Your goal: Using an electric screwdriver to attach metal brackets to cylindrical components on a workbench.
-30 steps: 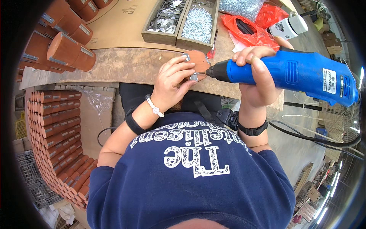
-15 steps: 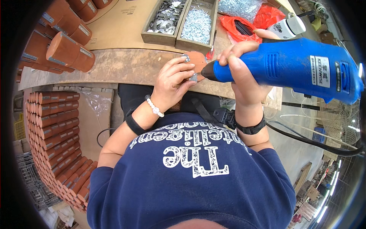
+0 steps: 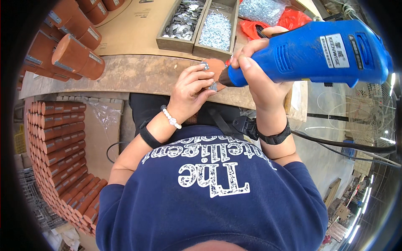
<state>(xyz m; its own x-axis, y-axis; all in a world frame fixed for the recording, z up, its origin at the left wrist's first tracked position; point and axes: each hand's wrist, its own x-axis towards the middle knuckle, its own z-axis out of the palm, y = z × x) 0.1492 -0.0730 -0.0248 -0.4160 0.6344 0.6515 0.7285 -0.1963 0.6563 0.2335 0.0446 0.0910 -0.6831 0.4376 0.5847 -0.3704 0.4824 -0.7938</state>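
A reddish-brown round piece (image 3: 215,67) lies at the near edge of the workbench. My left hand (image 3: 193,85) is closed on its left side, fingertips on top and thumb toward me. A small metal plate (image 3: 205,65) shows by the index fingertip, and another metal plate (image 3: 213,86) by the thumb. In my right hand (image 3: 266,77) is a blue electric screwdriver (image 3: 303,54), held nearly level with its dark nose pointing left. The nose is at the right edge of the round piece; its bit is too small to make out.
Behind stand a wooden box of metal plates (image 3: 183,21) and a wooden box of screws (image 3: 215,31). Red plastic bags (image 3: 293,19) are at the back right. Reddish-brown cylinders (image 3: 77,56) crowd the bench's left; a tall stack (image 3: 63,138) stands below. A black cable (image 3: 347,144) runs right.
The screwdriver's rear end has swung away from me and slightly left, its nose staying by the round piece. My right hand has turned with it. My left hand has barely moved.
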